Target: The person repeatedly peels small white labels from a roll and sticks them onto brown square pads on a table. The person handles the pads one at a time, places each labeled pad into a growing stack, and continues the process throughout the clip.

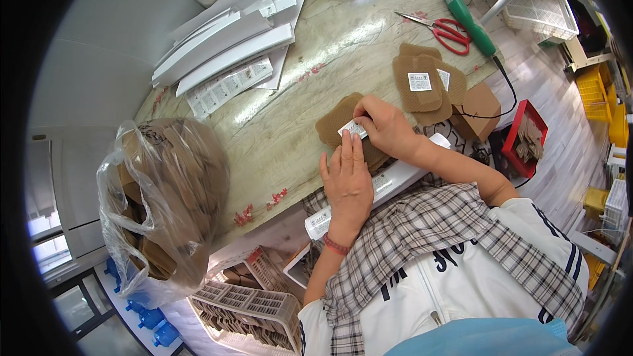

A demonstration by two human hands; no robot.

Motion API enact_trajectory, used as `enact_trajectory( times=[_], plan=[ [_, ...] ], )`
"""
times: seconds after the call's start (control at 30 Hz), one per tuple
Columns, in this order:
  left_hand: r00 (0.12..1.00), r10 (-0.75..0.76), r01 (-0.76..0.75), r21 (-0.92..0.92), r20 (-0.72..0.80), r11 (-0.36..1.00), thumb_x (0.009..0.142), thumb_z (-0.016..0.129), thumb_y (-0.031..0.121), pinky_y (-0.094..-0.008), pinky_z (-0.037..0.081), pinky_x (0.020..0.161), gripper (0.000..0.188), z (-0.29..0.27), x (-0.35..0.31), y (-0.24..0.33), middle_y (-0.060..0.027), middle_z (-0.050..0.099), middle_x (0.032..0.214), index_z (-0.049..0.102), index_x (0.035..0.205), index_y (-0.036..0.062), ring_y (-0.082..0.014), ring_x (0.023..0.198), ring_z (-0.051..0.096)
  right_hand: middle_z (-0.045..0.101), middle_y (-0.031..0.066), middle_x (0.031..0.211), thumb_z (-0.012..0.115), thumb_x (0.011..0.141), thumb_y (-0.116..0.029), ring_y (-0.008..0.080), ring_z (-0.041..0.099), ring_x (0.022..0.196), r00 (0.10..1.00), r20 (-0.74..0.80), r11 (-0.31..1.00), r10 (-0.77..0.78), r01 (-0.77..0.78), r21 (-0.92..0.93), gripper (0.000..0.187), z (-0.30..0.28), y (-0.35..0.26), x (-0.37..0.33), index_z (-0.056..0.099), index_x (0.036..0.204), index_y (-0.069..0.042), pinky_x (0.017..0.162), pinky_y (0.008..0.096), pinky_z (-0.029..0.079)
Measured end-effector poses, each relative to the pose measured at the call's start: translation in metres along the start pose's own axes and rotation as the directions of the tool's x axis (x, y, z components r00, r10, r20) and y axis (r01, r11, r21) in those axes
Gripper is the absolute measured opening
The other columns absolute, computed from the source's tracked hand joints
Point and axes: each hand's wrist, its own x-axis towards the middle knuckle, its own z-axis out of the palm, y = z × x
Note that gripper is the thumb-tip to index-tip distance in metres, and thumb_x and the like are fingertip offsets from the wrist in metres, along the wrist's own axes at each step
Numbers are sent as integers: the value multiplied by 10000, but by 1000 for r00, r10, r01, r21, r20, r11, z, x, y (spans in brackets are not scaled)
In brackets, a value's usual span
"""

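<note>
A table [277, 138] with a glossy, stone-patterned top, pale green-grey with red patches, fills the middle of the view. At its left edge bulges a clear, crinkled plastic bag [119, 184] packed with flat brown pieces, most of their outlines lost under the folds. White sheets [231, 43], some folded into strips, lie in a loose heap at the far side. A long white strip [403, 175] with printed labels lies along the near edge, partly covered by the left hand [348, 188]. That hand's fingers are straight and close together, the foremost tips pressing on a small label; its thumb stands off to the side. The right hand [389, 125] is curled, thumb and forefinger drawn together at the label's right end; whether they pinch it or only press, one cannot tell. Right of the hands sits a small pile of brown pads [407, 66], round-cornered and finely textured. Between the hands and the table lies another brown pad [333, 122], its right part hidden by the fingers. The white label [344, 130] is on this pad, its middle covered by fingertips.
</note>
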Motion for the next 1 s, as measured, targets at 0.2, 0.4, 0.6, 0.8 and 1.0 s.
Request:
enact_trajectory(
  times=[0.2,0.4,0.6,0.8,1.0],
  plan=[
    [1000,-21,19,96,21,995,864,614,86,-530,302,1100,549,-6,-5,6,-166,481,1468,514,1396,-7,-307,1220,489,595,164,857,629,876,-74,390,599,818,986,-26,977,-164,159,-145,98,5,-8,-6,549,927,-45,685,460,497],
    [998,69,-69,156,3,985,863,621,140,-535,309,1095,552,5,0,10,-154,496,1452,525,1391,8,-299,1224,487,560,144,1008,649,818,-56,338,627,862,969,-115,948,-219,184,-259,252,-3,-6,-13,569,1056,-40,681,402,548],
    [998,65,-62,201,-10,978,858,620,142,-519,298,1100,565,4,-9,3,-161,500,1445,519,1398,12,-304,1225,486,529,156,1074,661,872,-157,336,650,921,995,-77,956,-56,31,-291,250,5,-1,-6,591,1083,-41,702,415,569],
    [998,61,-57,164,-17,985,883,607,136,-528,302,1108,556,8,-10,-3,-134,460,1485,499,1418,28,-292,1264,466,550,139,1056,698,883,-257,325,649,930,996,-90,978,-10,-9,-210,217,8,7,2,655,993,-75,738,436,561],
    [997,72,-67,154,-30,986,864,619,106,-495,311,1110,565,1,-14,-8,-167,456,1484,504,1408,4,-313,1277,456,588,72,883,714,788,-160,264,631,838,935,-207,934,-287,226,-276,127,9,-4,5,690,899,-102,677,368,535]
  ],
)
